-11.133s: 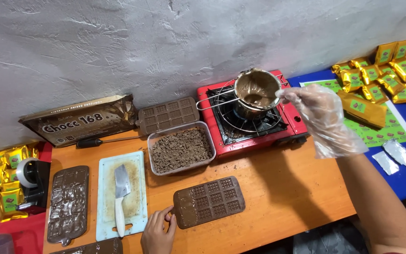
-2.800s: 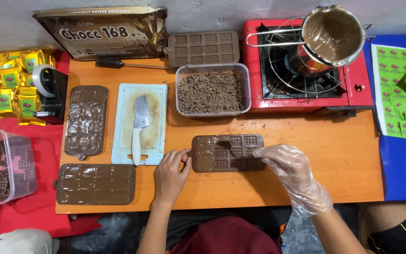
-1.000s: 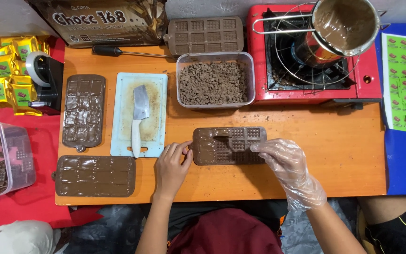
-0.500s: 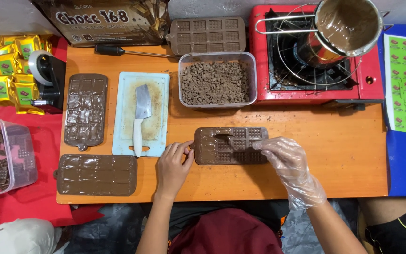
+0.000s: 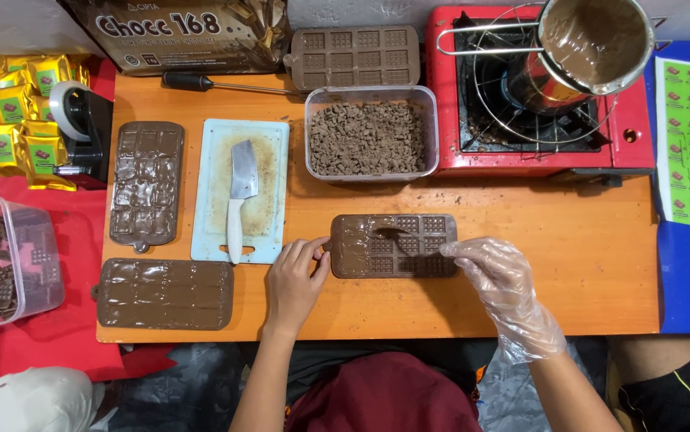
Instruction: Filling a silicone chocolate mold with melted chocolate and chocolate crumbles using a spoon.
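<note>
A brown chocolate mould (image 5: 409,260) lies on the orange table (image 5: 569,264), its left cells filled with melted chocolate. My bare left hand (image 5: 293,280) grips the mould's left edge with thumb and fingers. My right hand (image 5: 501,276), in a clear plastic glove, is at the mould's right edge and holds a small spoon (image 5: 395,233). The spoon's bowl rests over the mould's upper middle cells.
A pot of melted chocolate (image 5: 593,40) sits on a red gas stove (image 5: 629,148). Behind the mould is a tub of chocolate chunks (image 5: 369,136). A cutting board with a knife (image 5: 239,196) and two filled moulds (image 5: 146,182) (image 5: 165,294) lie to the left. A plastic box (image 5: 5,264) stands far left.
My right hand left the pot on the stove and came down to the mould with the spoon. Over the last second both hands have barely moved.
</note>
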